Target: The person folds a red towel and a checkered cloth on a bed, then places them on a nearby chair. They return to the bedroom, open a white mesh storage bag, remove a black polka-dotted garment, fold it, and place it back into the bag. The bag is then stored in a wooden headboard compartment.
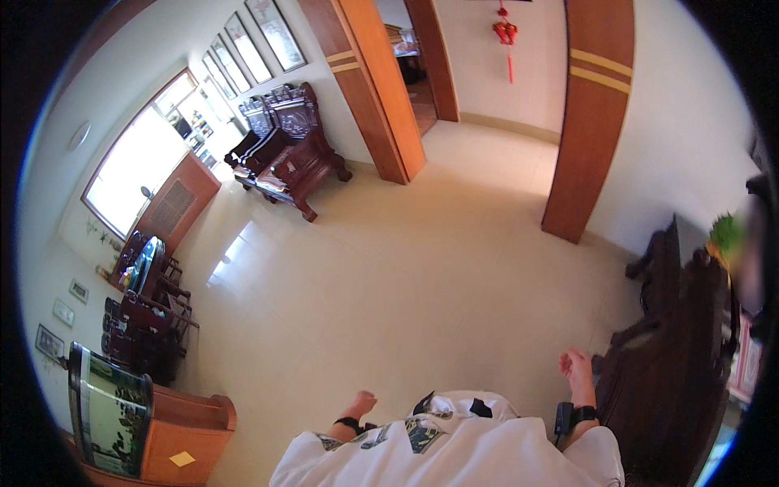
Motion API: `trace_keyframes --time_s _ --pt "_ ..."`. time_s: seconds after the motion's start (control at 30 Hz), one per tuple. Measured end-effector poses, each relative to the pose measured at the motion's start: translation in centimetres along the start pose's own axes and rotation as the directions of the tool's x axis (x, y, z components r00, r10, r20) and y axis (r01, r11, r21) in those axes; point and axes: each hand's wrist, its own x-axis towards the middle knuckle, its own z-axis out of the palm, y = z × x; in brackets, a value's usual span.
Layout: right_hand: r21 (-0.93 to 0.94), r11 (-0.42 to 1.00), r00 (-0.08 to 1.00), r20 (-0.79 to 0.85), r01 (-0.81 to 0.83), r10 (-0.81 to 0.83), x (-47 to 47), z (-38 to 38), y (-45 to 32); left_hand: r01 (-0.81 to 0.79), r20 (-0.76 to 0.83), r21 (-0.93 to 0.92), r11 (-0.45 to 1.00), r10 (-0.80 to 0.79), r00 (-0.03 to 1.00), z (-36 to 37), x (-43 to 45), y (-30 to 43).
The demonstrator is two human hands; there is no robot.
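Note:
My left hand (365,400) hangs low in front of my white printed shirt (462,444), above the tiled floor. A black band circles that wrist. My right hand (575,364) is out to the right with its fingers curled, near the edge of a dark carved wooden furniture piece (651,377); whether it touches the wood cannot be told. On the right wrist sits a black strap with a small box-shaped device (565,419). Nothing shows in either hand, but the palms are hidden and the finger positions are unclear.
Glossy beige floor tiles (389,292) stretch ahead. A fish tank (115,408) on a wooden cabinet (188,432) stands left, beyond it a dark table with chairs (149,310). A carved wooden settee (292,152) is by the wall. Wooden pillars (593,140) frame a passage.

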Motion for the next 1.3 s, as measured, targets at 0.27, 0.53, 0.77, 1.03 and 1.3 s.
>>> trace_keyframes --time_s 0.27,0.53,0.77,1.03,1.3 --pt "0.061 0.989 0.865 0.494 -0.138 0.09 15.7 28.9 -15.6 0.612 0.517 -0.79 0.039 -0.494 0.699 -1.9 7.8 0.4" --pt "-0.069 0.991 0.779 0.612 -0.119 0.136 26.1 44.0 -26.2 0.623 0.595 -0.769 -0.146 -0.52 0.612 -12.8 28.3 -12.5" --pt "0.25 0.964 0.92 0.348 0.095 -0.181 37.3 45.6 -34.1 0.146 0.025 0.121 0.982 -0.15 0.988 -35.9 53.7 -27.2" --pt "0.362 0.902 0.949 0.113 0.235 -0.293 55.1 49.1 -45.2 0.153 -0.207 -0.706 0.692 -0.408 0.889 -55.6 76.5 -25.7" --pt "0.057 0.967 0.908 0.332 0.25 -0.255 78.5 68.1 -59.2 0.078 -0.052 -0.296 0.952 -0.098 0.994 -53.9 86.4 -29.9"
